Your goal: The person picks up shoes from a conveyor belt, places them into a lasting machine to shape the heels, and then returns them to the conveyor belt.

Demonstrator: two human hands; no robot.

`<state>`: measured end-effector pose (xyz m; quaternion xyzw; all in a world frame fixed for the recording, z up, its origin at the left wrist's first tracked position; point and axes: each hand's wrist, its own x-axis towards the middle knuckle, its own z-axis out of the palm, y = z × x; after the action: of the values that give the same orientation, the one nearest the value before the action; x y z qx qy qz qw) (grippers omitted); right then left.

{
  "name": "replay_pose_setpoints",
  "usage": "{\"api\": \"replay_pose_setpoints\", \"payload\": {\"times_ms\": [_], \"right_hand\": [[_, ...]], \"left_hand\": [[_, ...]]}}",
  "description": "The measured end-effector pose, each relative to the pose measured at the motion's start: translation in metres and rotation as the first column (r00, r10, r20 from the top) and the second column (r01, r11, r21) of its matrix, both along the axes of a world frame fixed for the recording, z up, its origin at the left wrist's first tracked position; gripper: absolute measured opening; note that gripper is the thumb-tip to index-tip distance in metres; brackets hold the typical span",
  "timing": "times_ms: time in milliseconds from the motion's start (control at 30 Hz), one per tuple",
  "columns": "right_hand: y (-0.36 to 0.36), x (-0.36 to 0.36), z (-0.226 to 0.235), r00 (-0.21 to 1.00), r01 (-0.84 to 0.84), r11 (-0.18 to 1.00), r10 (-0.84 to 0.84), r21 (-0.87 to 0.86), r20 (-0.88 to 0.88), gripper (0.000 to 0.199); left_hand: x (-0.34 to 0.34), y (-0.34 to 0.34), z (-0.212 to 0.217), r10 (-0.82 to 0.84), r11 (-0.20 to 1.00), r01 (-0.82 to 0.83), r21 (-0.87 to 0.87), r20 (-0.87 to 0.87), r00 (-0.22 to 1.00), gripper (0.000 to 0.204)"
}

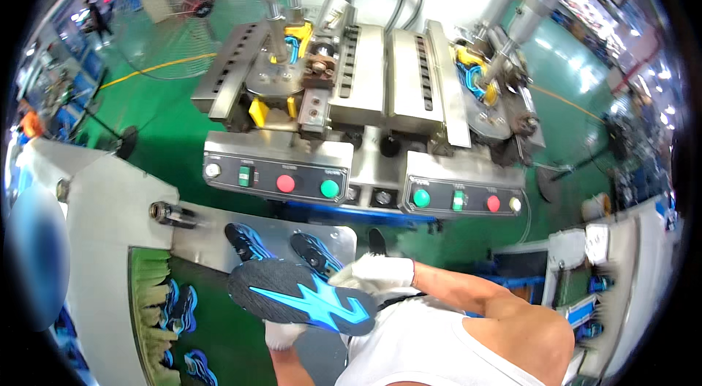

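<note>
A shoe (302, 297) is held up in front of me with its sole facing up. Its sole is black with a blue, lightning-like shape. My left hand (284, 333), in a white glove, grips the shoe from beneath; the sole hides its fingers. In another white glove, my right hand (376, 273) is closed at the shoe's far edge, its fingers somewhat blurred. Just beyond, a black-and-blue shoe (247, 241) and a second shoe (316, 251) rest on a metal shelf (201, 240).
Ahead stands a two-station press machine (362, 79) with yellow-and-blue parts in its stations. Button panels, left (274, 175) and right (464, 194), face me. A conveyor (190, 335) with several shoes runs at the left. At the right is another rack (585, 313). A fan (164, 17) stands far left.
</note>
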<state>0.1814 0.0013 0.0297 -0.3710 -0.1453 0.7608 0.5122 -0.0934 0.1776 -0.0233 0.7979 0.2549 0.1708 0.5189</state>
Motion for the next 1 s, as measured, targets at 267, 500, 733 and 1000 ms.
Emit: {"api": "replay_pose_setpoints", "payload": {"times_ms": [267,500,733,1000], "right_hand": [[0.007,0.117,0.048,0.975,0.196,0.977,-0.186,0.078,-0.122,0.058],[-0.032,0.168,0.081,0.902,0.413,0.821,-0.310,0.393,-0.301,0.104],[-0.018,0.141,0.066,0.698,0.708,0.596,-0.673,0.378,-0.244,0.095],[-0.020,0.140,0.054,0.727,0.684,0.676,-0.604,0.273,-0.327,0.085]], "left_hand": [[0.187,0.025,0.113,0.057,0.989,-0.036,-0.143,0.146,0.988,0.049],[0.209,0.009,0.084,0.174,0.978,-0.181,-0.105,-0.072,0.982,0.052],[0.198,0.019,0.077,0.107,0.994,-0.107,0.002,-0.138,0.985,0.056],[0.181,0.056,0.077,0.235,0.963,-0.222,0.150,-0.074,0.969,0.039]]}}
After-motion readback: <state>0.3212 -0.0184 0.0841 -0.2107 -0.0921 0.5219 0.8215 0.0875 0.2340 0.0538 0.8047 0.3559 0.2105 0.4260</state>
